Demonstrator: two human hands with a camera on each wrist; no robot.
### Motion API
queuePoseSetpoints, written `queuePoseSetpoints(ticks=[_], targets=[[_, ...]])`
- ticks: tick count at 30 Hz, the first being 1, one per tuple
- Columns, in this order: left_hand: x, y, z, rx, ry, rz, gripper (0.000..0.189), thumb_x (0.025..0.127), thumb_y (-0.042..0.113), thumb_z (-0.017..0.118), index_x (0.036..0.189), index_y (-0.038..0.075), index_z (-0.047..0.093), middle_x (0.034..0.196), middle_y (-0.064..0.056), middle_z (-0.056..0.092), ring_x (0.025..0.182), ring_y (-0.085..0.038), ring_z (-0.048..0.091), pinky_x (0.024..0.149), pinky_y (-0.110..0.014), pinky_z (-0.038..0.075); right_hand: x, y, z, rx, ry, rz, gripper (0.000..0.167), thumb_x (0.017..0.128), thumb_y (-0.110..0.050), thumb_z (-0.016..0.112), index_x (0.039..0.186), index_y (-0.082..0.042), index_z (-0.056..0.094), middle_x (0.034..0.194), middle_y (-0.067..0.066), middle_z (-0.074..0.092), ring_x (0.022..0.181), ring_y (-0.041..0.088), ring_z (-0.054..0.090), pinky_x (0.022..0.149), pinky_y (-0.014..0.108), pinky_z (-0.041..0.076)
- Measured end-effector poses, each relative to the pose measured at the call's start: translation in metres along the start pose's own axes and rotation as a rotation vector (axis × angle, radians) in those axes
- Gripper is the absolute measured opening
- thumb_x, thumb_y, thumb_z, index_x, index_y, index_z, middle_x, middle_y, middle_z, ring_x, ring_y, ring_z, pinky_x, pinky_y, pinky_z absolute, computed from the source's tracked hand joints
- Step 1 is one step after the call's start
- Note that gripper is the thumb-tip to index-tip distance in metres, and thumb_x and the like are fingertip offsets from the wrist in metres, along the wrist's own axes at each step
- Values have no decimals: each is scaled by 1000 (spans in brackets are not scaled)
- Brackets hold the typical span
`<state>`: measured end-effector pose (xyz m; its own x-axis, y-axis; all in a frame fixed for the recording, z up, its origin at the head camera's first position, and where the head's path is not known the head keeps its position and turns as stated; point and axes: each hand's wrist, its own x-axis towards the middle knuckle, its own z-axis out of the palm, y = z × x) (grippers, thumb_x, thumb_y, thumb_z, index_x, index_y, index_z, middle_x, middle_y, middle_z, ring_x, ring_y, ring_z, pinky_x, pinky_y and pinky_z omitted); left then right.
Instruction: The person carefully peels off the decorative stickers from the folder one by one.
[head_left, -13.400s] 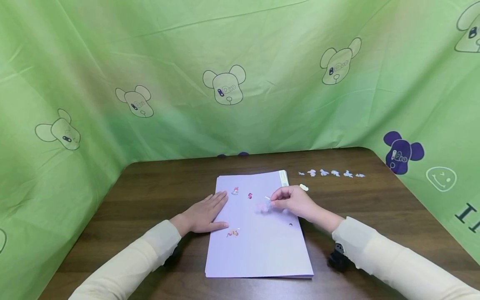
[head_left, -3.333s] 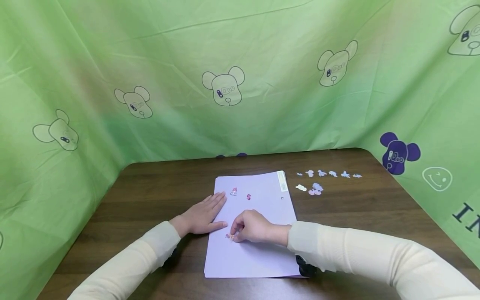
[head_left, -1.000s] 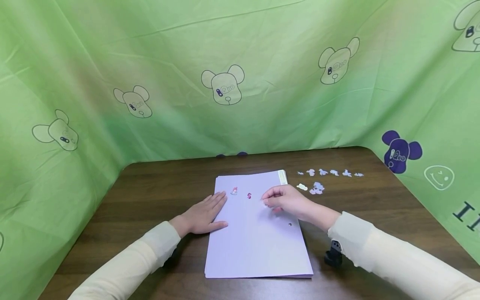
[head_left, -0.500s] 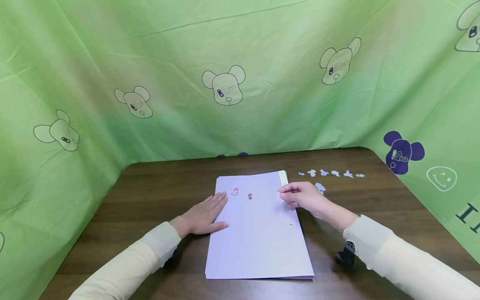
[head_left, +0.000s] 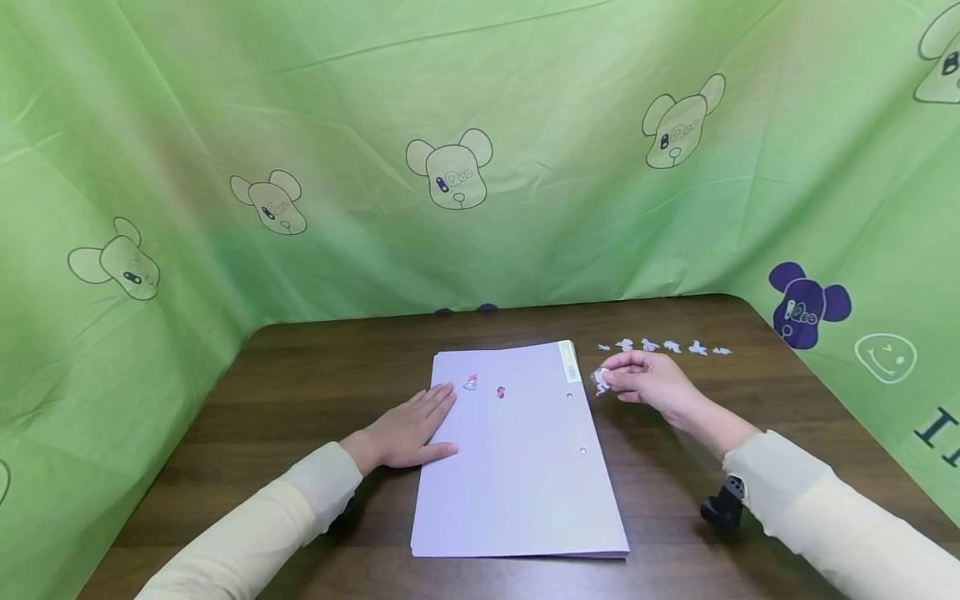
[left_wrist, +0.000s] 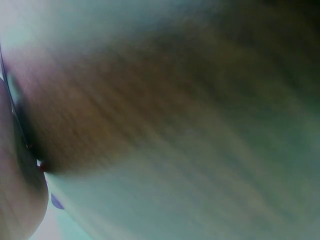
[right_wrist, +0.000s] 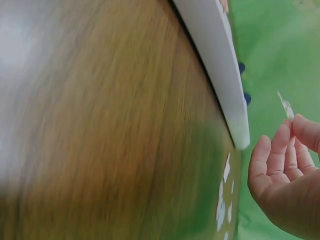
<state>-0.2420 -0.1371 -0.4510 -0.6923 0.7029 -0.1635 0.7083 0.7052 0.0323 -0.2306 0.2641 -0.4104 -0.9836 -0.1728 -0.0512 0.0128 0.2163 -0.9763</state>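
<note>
My left hand (head_left: 408,429) rests flat, fingers spread, on the left edge of a lilac booklet (head_left: 517,500). Two small pink character stickers, an upper-left one (head_left: 471,382) and another (head_left: 501,392) to its right, lie on the cover. Just past the booklet's upper right corner, my right hand (head_left: 648,383) pinches a small clear-and-white sticker (head_left: 600,381) between thumb and index finger, above the table. The right wrist view shows this sticker (right_wrist: 287,106) nearly edge-on at the fingertips. The left wrist view is blurred and shows little of its hand.
A row of several pale cutout stickers (head_left: 697,347) lies on the brown wooden table (head_left: 330,358) beyond my right hand. The booklet bears a white label (head_left: 569,363) and two small holes along its right side. Green printed cloth (head_left: 337,258) hangs behind and at both sides.
The orange-pink sticker at the booklet's lower left has been lifted off by my right hand, which then moved right past the edge. It now covers the cloud-shaped piece and cluster. The left hand stays put.
</note>
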Motion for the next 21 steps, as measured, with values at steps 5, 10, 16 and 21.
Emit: queuePoseSetpoints(ticks=[5,10,16,21], targets=[[0,0,-1,-2,0,2,90,95,69,28,156,4,10,162,-10,5,147,-20,3,117,-36,10,0,6,-18,4,32,15,31,92,-6,66,115,12,56,88,-3,69,79,8,65,73,30,56],[-1,1,-1,-5,-2,3,90,96,68,28,155,4,11,162,-10,5,147,-20,4,117,-36,11,-2,12,-34,7,59,26,22,92,-8,67,110,4,61,86,-7,67,77,7,65,69,28,56],[-2,2,-1,-9,-1,5,89,96,68,29,156,4,11,162,-10,6,147,-20,4,117,-35,11,-3,18,-52,27,62,25,13,92,-8,67,104,-5,65,87,-9,69,79,7,65,71,27,56],[-1,1,-1,-6,2,2,89,96,68,29,156,4,10,162,-9,5,147,-20,4,117,-35,10,-2,22,-65,60,54,30,10,92,-7,66,102,-8,65,89,-8,70,81,8,66,74,28,56]])
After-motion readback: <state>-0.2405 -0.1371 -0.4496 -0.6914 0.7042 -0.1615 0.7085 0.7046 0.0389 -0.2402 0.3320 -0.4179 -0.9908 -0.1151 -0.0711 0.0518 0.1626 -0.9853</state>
